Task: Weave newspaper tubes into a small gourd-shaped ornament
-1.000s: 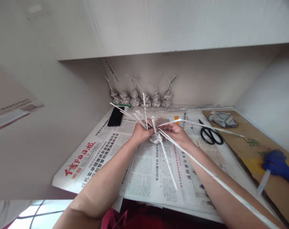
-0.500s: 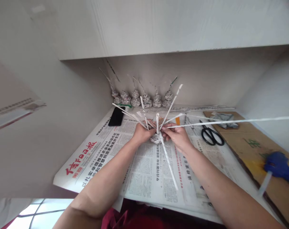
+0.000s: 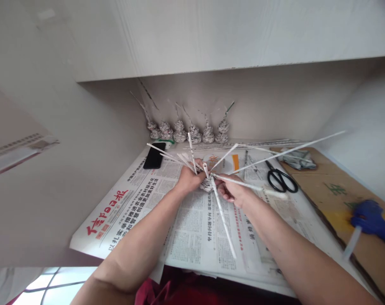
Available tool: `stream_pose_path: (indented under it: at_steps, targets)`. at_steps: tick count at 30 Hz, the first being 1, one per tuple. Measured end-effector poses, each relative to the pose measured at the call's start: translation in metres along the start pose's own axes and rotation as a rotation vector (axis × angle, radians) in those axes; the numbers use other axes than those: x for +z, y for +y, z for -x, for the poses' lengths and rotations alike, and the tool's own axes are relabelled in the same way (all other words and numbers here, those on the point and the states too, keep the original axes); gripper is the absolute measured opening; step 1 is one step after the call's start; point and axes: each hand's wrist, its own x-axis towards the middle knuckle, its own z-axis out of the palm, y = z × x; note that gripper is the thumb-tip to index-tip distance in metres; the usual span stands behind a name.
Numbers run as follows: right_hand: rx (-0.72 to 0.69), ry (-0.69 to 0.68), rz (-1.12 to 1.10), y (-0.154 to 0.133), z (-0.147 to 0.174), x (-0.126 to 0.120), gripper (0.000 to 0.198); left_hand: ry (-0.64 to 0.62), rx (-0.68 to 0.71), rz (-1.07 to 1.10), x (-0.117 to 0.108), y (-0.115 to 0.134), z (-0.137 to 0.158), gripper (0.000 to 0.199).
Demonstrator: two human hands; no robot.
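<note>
The small woven-paper body sits in both hands over the newspaper, midway along the worktop and well back from its front edge; whether its base touches the paper I can't tell from here. The left hand pinches its wall, thumb over the rim and fingers round the far side. The right hand is just beside the rim, fingers curled, with a loose strand running out across it; whether it pinches that strand I can't make out. Rolled-paper spokes fan out all round. The step looks to me like winding a strand past those spokes, and it should go best with the left thumb pressing down the latest crossing while the strand is drawn snug, close to the rim. Too hard a pull could crease a paper tube or drag a spoke inward. The long ends deserve watching too, since one reaches out over the black scissors, towards the crumpled cloth near the worktop's right edge.
</note>
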Motion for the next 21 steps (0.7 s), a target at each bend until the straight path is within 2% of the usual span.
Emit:
stream_pose_path:
  at_steps: [3,5,7,10,12,15,18,21]
  targets:
    - [0.020,-0.102,0.036,0.000,0.007,0.003,0.043,0.035,0.013,-0.058,-0.002,0.002,-0.001,0.015]
    - [-0.019,-0.144,0.081,-0.001,0.010,0.004,0.044,0.037,0.020,-0.095,-0.003,0.004,-0.001,0.010]
    - [-0.194,-0.057,0.186,0.000,0.011,0.004,0.039,0.014,0.019,-0.089,-0.003,0.005,-0.002,0.009]
    - [-0.584,0.238,0.433,0.001,0.006,0.000,0.024,-0.007,0.015,-0.030,-0.002,0.005,-0.002,0.010]
    - [-0.768,0.317,0.544,0.003,0.003,-0.003,0.016,-0.018,0.024,-0.029,-0.001,0.006,-0.001,0.010]
    - [-0.906,0.317,0.646,0.004,0.001,-0.006,0.013,-0.034,0.044,-0.052,0.000,0.009,0.000,0.009]
    - [-1.004,0.374,0.768,0.005,0.001,-0.006,0.010,-0.054,0.050,-0.067,0.001,0.012,0.002,0.009]
    - [-0.998,0.404,0.764,0.005,0.000,-0.005,0.008,-0.051,0.050,-0.081,0.002,0.012,0.002,0.011]
